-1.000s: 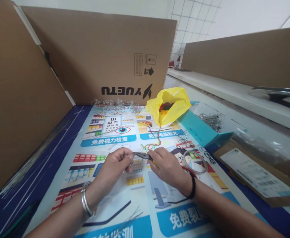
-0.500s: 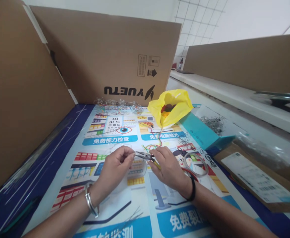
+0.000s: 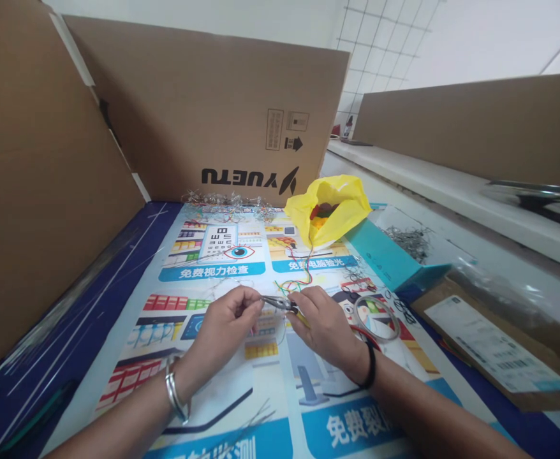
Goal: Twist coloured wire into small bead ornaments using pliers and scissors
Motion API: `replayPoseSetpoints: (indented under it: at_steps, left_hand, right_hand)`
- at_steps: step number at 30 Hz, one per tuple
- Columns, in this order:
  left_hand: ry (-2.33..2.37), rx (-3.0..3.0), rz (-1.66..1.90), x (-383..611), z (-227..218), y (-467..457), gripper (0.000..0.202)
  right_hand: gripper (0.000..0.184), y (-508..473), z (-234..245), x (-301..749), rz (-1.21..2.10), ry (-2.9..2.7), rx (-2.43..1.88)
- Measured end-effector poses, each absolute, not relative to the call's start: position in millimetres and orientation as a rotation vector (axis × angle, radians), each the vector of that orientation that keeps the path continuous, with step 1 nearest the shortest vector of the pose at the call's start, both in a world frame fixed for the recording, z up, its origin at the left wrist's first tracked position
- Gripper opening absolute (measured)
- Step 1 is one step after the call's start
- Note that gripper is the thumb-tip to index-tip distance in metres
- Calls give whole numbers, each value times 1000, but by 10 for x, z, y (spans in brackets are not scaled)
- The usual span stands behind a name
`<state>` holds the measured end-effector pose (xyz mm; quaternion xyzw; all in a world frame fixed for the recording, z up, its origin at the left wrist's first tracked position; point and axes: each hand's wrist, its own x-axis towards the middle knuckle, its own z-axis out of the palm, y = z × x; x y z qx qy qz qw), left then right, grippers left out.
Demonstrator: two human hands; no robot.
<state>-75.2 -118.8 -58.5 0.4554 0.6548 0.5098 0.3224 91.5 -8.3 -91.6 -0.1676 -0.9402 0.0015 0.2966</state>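
Observation:
My right hand (image 3: 325, 325) is closed round the handles of a pair of needle-nose pliers (image 3: 278, 303), whose jaws point left. At the tip of the jaws, my left hand (image 3: 235, 319) is pinched, its thumb and forefinger pressed together. Whatever lies between those fingers is too small to make out; a thin wire seems to run there. Just behind the pliers, red, green and yellow threads (image 3: 303, 277) trail down from a yellow bag (image 3: 330, 197) with coloured stuff inside. Right of my right hand lies a coil of silvery wire (image 3: 378, 317).
A printed poster (image 3: 213, 287) covers the table. Tangled wire pieces (image 3: 229, 205) lie along the cardboard wall (image 3: 203, 108) at the back. A blue box (image 3: 385, 255) with wire bits (image 3: 407, 242) and a labelled cardboard parcel (image 3: 500, 344) stand at the right. Straight wires (image 3: 64, 319) lie at the left.
The pliers' jaws look more closed than before and have turned slightly. Both hands stay in nearly the same place; the view has shifted a little.

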Motion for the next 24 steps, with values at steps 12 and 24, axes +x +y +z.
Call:
replayPoseSetpoints:
  at_steps: [12,24]
  left_hand:
    - [1677,1135,1430,-776,-554,-1180,11]
    - [1838,1292,1430,-794,-589,-1188,14]
  right_hand:
    - [20,-68,-916,909,327,-2501,-492]
    - [20,-94,-952,898,476,-2477,-504]
